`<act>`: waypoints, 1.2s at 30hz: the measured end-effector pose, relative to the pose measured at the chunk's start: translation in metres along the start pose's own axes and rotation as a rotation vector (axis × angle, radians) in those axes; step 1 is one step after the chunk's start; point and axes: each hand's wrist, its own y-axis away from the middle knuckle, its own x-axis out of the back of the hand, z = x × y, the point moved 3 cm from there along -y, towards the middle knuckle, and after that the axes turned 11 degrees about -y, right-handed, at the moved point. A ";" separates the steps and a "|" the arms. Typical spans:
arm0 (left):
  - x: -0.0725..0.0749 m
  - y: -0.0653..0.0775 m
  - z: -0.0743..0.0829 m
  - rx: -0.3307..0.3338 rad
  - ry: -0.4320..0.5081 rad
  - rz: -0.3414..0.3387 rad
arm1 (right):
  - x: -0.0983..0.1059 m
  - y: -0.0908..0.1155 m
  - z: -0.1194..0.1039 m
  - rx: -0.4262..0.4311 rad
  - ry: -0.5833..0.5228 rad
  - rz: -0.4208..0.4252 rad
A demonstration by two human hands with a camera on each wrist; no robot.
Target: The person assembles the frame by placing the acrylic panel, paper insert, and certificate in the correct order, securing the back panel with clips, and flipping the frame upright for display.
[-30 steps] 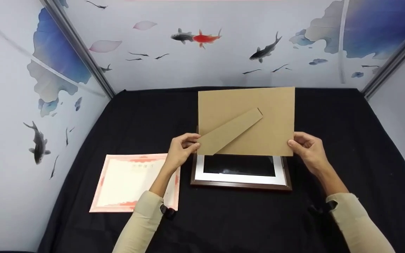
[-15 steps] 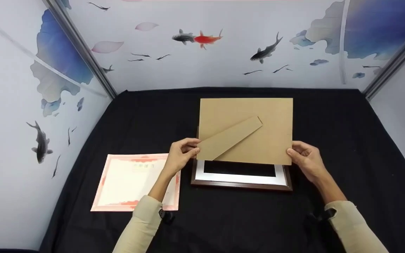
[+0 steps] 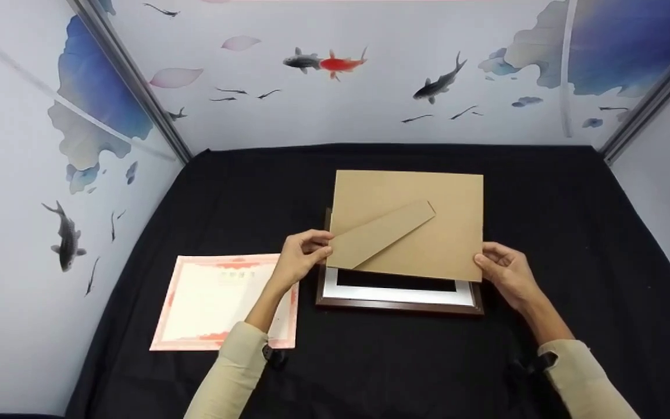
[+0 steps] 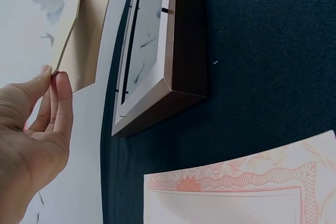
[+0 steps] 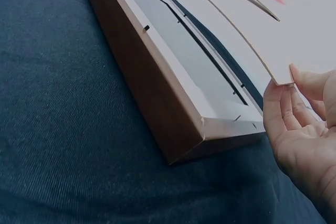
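Observation:
A tan picture frame backing board (image 3: 457, 221), with a slanted easel leg (image 3: 384, 234) on its face, is held above a brown picture frame (image 3: 399, 306). My left hand (image 3: 301, 256) pinches the board at its left edge, by the leg's free end; the left wrist view does not settle whether leg and board are both pinched. My right hand (image 3: 508, 270) grips the lower right corner between thumb and fingers. Face down lies the frame, its white inner border (image 5: 181, 69) and small dark tabs showing. The board hides most of its far part.
A certificate sheet (image 3: 213, 302) with a pink border lies left of the frame, partly under my left forearm. Black cloth (image 3: 399, 366) covers the table. Printed panels (image 3: 370, 110) with fish stand at the back and both sides.
Both hands have lowered the board toward the frame, and its far edge has come nearer. It now tilts slightly, right side lower. Frame and certificate stay put.

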 end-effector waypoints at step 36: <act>-0.013 0.023 -0.036 0.121 0.042 -0.164 | 0.013 0.018 0.010 -0.060 0.008 -0.013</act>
